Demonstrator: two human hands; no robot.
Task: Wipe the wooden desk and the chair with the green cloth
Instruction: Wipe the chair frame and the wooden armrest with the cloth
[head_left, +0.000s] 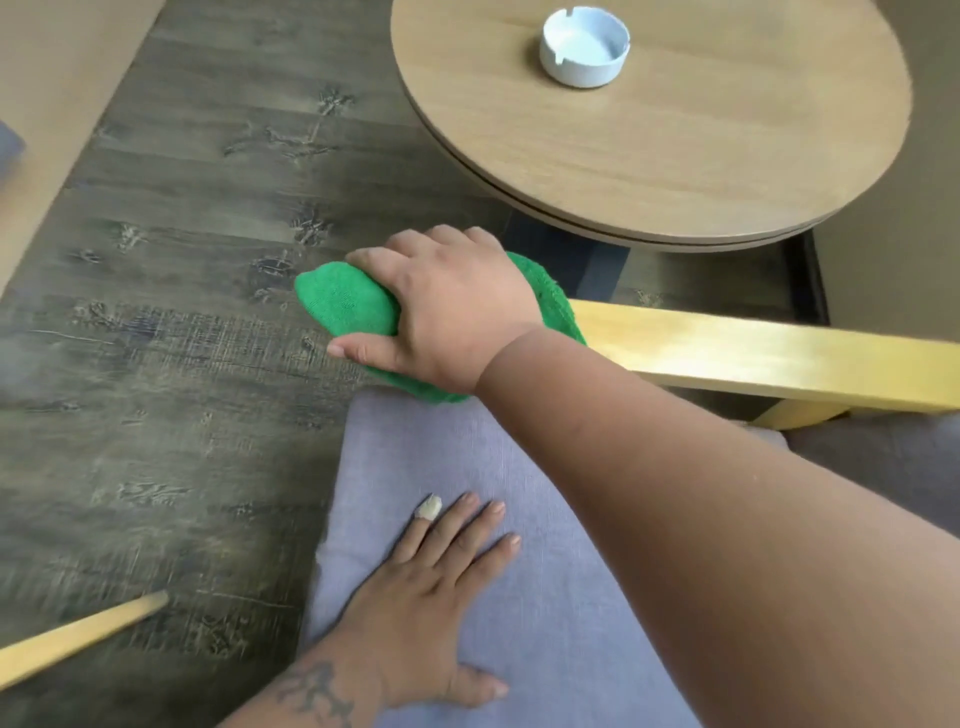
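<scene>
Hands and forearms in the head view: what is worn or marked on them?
Both arms are bare, with no sleeves, gloves, watch or bracelets in view. The left hand has a small pale bandage wrapped around one fingertip, and a dark tattoo runs along the left forearm near the wrist. The right hand and its forearm show no markings or jewellery.

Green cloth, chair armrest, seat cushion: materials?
Green cloth: looks like microfibre terry, fuzzy nap, matte. Chair armrest: pale yellowish wood, smooth with a soft sheen, probably lacquered. Seat cushion: grey-lilac woven fabric, fine linen-like weave, matte.
</scene>
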